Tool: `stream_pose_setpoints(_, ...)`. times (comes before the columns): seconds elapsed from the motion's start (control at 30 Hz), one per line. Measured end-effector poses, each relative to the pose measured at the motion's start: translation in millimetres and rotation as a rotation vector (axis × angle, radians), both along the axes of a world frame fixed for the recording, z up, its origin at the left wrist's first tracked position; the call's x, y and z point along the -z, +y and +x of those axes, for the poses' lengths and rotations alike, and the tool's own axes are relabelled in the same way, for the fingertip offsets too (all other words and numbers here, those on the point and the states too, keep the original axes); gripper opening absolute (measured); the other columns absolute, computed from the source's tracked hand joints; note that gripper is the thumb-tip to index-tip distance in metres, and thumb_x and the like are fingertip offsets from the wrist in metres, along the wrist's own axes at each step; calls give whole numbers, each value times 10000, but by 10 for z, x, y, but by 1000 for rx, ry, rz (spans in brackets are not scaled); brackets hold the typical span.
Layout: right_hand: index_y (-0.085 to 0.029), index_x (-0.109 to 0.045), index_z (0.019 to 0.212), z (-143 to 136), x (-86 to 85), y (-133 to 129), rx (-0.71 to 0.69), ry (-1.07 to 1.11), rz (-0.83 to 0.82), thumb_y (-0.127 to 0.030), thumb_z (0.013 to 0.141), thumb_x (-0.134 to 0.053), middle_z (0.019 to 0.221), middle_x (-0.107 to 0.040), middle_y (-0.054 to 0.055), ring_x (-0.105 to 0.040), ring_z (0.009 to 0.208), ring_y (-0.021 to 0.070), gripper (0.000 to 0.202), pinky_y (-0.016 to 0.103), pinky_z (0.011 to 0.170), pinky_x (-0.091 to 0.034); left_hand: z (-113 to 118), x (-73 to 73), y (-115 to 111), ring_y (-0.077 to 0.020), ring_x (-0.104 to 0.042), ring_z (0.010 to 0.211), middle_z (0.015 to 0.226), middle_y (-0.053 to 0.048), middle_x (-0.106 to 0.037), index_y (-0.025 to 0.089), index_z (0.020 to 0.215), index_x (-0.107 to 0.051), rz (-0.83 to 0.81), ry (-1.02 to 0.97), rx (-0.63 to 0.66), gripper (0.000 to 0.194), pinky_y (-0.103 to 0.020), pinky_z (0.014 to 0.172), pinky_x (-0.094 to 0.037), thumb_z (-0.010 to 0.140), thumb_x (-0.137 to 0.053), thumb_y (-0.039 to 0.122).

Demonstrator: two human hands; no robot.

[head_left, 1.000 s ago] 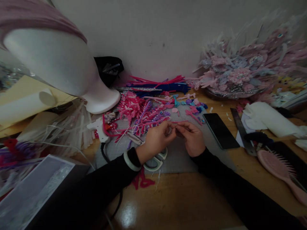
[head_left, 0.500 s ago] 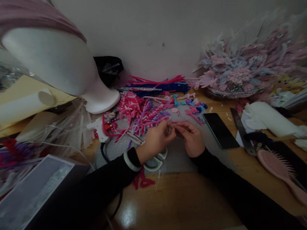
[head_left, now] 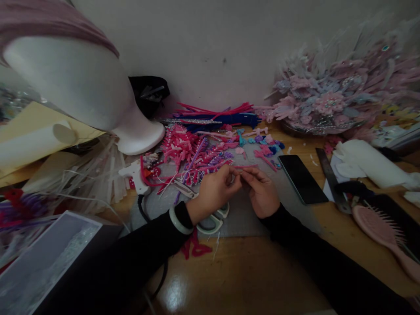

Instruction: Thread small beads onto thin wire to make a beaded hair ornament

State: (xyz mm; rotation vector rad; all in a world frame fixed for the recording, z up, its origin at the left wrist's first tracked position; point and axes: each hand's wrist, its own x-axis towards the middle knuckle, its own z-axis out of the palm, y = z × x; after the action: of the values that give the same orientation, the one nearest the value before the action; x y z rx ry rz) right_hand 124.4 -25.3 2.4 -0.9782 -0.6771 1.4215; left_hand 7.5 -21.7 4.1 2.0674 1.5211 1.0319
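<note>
My left hand (head_left: 215,190) and my right hand (head_left: 262,192) meet over the grey mat (head_left: 256,223), their thumbs and fingertips pinched together. Whatever lies between the fingertips is too small to make out. A pink fuzzy stem (head_left: 251,166) shows just behind the fingers; I cannot tell if it is held. Under my left wrist lie scissors (head_left: 210,229), partly hidden, with their handles toward me. White thread (head_left: 183,175) curls beside that hand. A heap of pink pipe-cleaner pieces (head_left: 180,146) and small fuzzy flowers (head_left: 265,140) lie beyond my hands.
At left stand a white mannequin head (head_left: 82,83), a white glue gun (head_left: 136,177) with a black cord, and a box (head_left: 65,258) of clear bits. A phone (head_left: 303,179), a metal ruler (head_left: 331,179) and a pink hairbrush (head_left: 377,227) lie right. Pink floral headpieces (head_left: 331,100) fill the back right.
Both hands stay in nearly the same place, with the fingertips still pinched together. The right fingers have shifted very slightly. Nothing else has visibly moved on the table.
</note>
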Motion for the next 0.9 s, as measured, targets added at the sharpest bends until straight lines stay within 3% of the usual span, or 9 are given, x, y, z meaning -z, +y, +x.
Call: stream_pose_setpoints(0.9,-202,-638,667,-31,10,-17,3,59,-16,-194,569,-676,692,-655,-30,-581,640,80,106,214,619,-471,-9,-22,-1,-58,-430,454,532,35,-512,159,793,-567,-5,-14,-6,163,-169,442,-294,731,-480,283)
